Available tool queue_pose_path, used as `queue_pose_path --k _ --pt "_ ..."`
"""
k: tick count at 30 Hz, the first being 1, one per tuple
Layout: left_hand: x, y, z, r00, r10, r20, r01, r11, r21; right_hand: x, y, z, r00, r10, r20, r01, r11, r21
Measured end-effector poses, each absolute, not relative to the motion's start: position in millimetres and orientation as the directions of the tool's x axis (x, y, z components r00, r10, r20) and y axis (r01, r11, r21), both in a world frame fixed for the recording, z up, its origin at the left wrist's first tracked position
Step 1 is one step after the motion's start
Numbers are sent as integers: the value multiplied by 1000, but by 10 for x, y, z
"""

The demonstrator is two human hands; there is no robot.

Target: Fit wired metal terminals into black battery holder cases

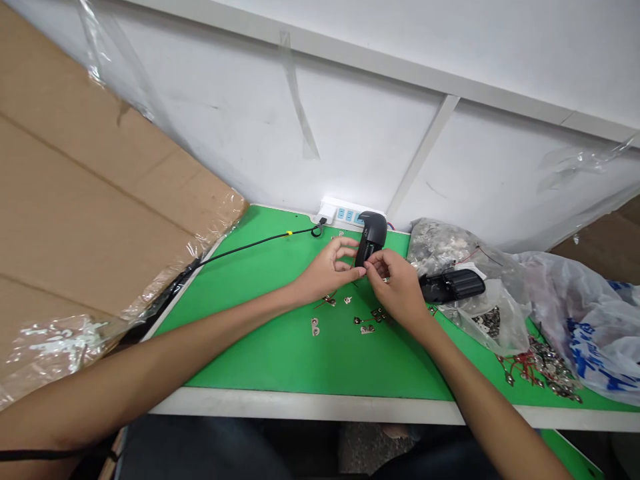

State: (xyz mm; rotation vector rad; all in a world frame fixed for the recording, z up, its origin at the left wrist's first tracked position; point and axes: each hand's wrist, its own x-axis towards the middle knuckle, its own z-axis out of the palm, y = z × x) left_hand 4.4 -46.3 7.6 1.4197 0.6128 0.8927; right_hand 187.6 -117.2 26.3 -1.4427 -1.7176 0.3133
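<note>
A black plastic housing (374,230) with a curved top and a hollow lower part stands tilted over the green work surface. My left hand (327,268) grips its left side, fingers curled along the edge and thumb near the bottom end. At that same lower end my right hand (397,283) is closed in a pinch; anything small between its fingertips is hidden. Below the hands lie loose metal battery contacts (315,327) and several contacts with thin wires (377,315). Another black housing (457,285) lies beside my right wrist, on plastic bags.
A white power strip (343,212) with a plugged-in black cable (250,247) sits against the wall. Plastic bags (575,320) and a heap of red-wired contacts (545,370) lie to the right. A large cardboard sheet (100,173) leans in from the left.
</note>
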Motion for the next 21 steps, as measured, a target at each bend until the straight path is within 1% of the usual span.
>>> queue_pose_path --k 3,5,9,12,17,21 --pt "54 -466 81 541 830 137 -170 -51 984 1872 -1181 297 8 908 419 659 311 -685" --pt "55 -455 86 527 841 122 -192 -22 981 1875 -1193 328 -16 901 434 652 338 -679" --pt "31 -417 105 490 870 57 -268 89 959 1898 -1214 367 -113 860 498 697 426 -577" --pt "9 -401 123 497 868 21 -308 154 939 1917 -1208 350 -145 835 531 715 459 -527" --pt "-9 -408 145 529 848 36 -335 170 927 1934 -1183 285 -139 802 581 752 467 -465" --pt "-14 -416 148 531 846 54 -343 156 926 1952 -1176 278 -125 786 605 761 468 -450"
